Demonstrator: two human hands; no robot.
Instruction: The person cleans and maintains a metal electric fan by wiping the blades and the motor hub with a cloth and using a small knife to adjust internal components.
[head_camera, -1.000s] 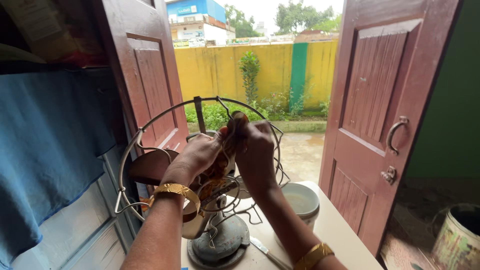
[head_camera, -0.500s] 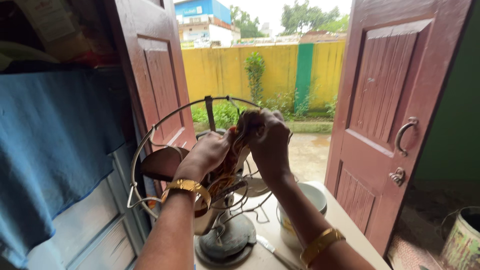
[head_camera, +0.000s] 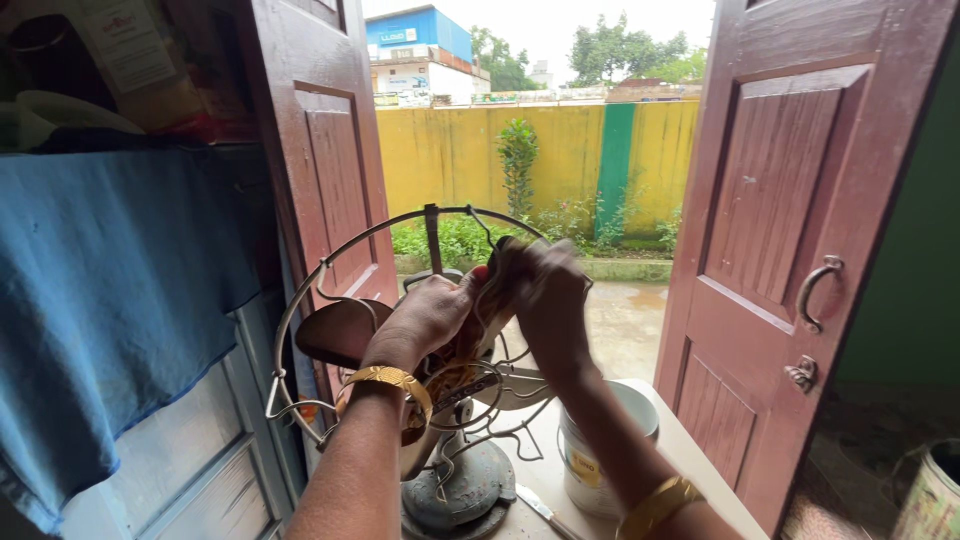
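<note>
Grip of the left hand (head_camera: 425, 318): fingers curled and closed over the middle of a table fan (head_camera: 440, 400), at the hub behind its wire guard (head_camera: 300, 330). Grip of the right hand (head_camera: 545, 300): fingers closed around a rag (head_camera: 497, 290) pressed against the same hub area; the hand is motion-blurred, so the exact finger placement cannot be told. Both hands meet near the top centre of the fan, touching or almost touching each other. Each wrist carries a gold bangle (head_camera: 392, 380).

The fan stands upright on a round, worn metal base (head_camera: 462, 492) on a pale bench (head_camera: 700, 480), in front of an open doorway. A dark brownish blade (head_camera: 335, 330) shows inside the guard on the left side. A white plastic bucket (head_camera: 590, 470) sits on the bench just right of the fan base, beneath the right forearm. A blue cloth (head_camera: 110, 300) hangs at far left. Two reddish-brown door leaves (head_camera: 800, 250) stand open either side.
</note>
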